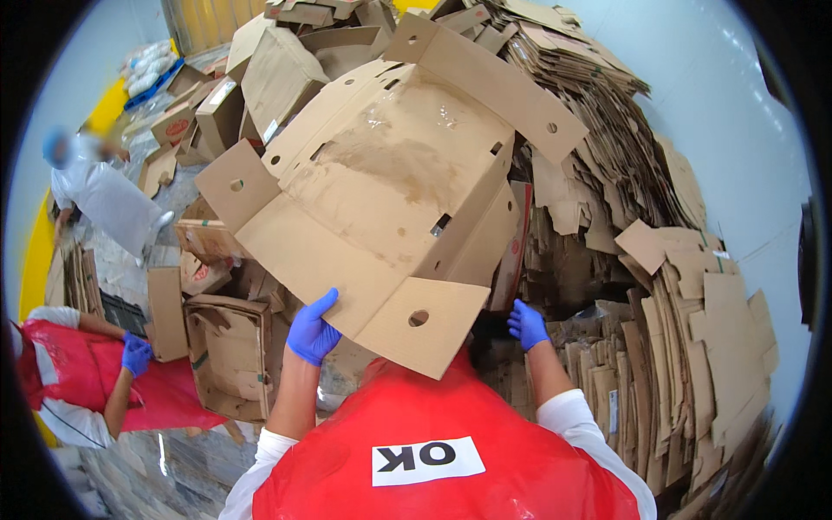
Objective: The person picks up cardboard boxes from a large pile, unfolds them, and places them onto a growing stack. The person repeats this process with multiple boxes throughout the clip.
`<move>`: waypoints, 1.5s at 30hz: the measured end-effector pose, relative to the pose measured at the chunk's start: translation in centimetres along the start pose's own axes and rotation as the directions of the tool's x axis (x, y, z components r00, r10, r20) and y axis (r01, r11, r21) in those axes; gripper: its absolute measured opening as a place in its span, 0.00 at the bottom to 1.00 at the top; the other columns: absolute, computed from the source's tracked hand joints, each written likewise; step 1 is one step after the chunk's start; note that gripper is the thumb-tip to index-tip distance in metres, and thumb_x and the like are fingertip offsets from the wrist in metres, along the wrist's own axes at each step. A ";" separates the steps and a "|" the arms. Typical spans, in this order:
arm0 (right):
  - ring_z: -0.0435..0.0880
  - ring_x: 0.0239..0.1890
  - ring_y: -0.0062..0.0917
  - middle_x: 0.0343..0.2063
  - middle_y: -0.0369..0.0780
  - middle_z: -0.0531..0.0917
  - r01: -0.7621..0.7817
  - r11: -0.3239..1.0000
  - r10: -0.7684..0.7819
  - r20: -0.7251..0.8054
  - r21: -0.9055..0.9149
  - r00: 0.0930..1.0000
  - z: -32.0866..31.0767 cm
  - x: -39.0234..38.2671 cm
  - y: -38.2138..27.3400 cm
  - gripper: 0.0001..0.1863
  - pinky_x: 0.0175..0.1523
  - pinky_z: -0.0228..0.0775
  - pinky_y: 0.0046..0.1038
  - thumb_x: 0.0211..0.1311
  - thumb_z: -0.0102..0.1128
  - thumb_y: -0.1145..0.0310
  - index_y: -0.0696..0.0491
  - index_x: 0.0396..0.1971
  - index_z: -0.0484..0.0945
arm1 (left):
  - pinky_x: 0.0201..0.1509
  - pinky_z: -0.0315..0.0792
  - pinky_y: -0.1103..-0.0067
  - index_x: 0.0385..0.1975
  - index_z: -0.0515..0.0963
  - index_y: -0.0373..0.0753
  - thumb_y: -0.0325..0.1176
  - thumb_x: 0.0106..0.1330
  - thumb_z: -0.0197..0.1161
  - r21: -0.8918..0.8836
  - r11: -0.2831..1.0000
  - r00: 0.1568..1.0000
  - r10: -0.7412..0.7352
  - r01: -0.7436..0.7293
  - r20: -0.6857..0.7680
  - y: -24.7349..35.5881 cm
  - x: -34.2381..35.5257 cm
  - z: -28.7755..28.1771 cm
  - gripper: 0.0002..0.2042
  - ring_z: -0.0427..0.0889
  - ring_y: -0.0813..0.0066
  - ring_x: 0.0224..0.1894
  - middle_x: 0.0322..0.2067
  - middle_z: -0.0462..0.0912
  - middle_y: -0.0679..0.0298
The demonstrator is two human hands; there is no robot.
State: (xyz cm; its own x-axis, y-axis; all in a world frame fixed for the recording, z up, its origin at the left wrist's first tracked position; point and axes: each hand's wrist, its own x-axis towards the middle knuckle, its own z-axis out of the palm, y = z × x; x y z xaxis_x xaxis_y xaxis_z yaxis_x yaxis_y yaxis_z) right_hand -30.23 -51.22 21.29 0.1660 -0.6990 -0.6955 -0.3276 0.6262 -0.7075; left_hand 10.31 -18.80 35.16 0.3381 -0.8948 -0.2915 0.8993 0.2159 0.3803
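A large flattened-out cardboard box [364, 199] with stained inner walls and unfolded corner flaps fills the middle of the view, tilted in front of me. My left hand [314, 329], in a blue glove, grips its near edge with the thumb on top; the fingers underneath are hidden. Off the box's near right flap [425, 319], which has an oval hole, is my right hand [529, 327], also blue-gloved. Its fingers are loosely bent, with nothing visible in them, and a gap separates it from the flap.
Stacks of flattened cardboard [607, 147] rise on the right, and more upright sheets [685, 355] stand nearer. Loose boxes [282, 78] pile up behind and left. A red-aproned co-worker [95, 373] stands at left; another person in white [104, 191] is farther off.
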 end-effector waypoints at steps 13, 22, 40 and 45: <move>0.84 0.56 0.36 0.56 0.42 0.83 0.127 0.866 -0.345 0.393 0.483 0.852 4.6 -7.4 -2.6 0.31 0.64 0.75 0.40 0.60 0.68 0.65 0.58 0.63 0.74 | 0.75 0.67 0.55 0.70 0.64 0.32 0.30 0.73 0.62 0.083 0.996 0.997 0.028 -0.022 -0.075 1.7 -1.4 0.1 0.27 0.74 0.50 0.68 0.67 0.73 0.49; 0.86 0.51 0.31 0.49 0.42 0.86 0.495 0.825 -0.555 0.231 0.273 0.799 -1.4 -21.6 -16.9 0.30 0.59 0.76 0.35 0.53 0.70 0.66 0.62 0.57 0.78 | 0.68 0.75 0.59 0.72 0.63 0.35 0.26 0.67 0.68 0.389 0.919 0.998 -0.056 0.063 -0.029 2.5 -0.7 -1.6 0.33 0.77 0.56 0.66 0.66 0.75 0.54; 0.83 0.38 0.23 0.36 0.38 0.85 0.796 0.602 -0.789 0.200 0.061 0.581 17.1 -29.3 -34.0 0.14 0.48 0.74 0.27 0.63 0.64 0.61 0.57 0.39 0.84 | 0.57 0.82 0.59 0.68 0.69 0.37 0.43 0.76 0.62 -0.157 0.896 0.908 -0.397 0.415 0.135 -2.5 -4.3 1.7 0.25 0.84 0.54 0.57 0.60 0.80 0.51; 0.85 0.38 0.24 0.37 0.39 0.87 0.777 0.630 -0.771 0.129 0.003 0.624 15.6 -28.1 -36.1 0.17 0.49 0.75 0.26 0.62 0.64 0.61 0.58 0.43 0.85 | 0.64 0.79 0.69 0.69 0.69 0.36 0.31 0.70 0.68 0.229 0.954 0.972 -0.219 0.194 0.087 -3.6 -3.8 -0.7 0.28 0.82 0.64 0.61 0.64 0.78 0.56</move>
State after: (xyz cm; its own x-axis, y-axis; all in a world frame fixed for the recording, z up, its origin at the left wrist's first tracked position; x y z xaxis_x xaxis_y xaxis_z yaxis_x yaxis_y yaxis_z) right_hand -8.59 -48.80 64.44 0.4763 -0.8741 0.0950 -0.0744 -0.1477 -0.9862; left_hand 5.98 -15.87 34.32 0.1076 -0.9511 -0.2897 0.8597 -0.0573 0.5076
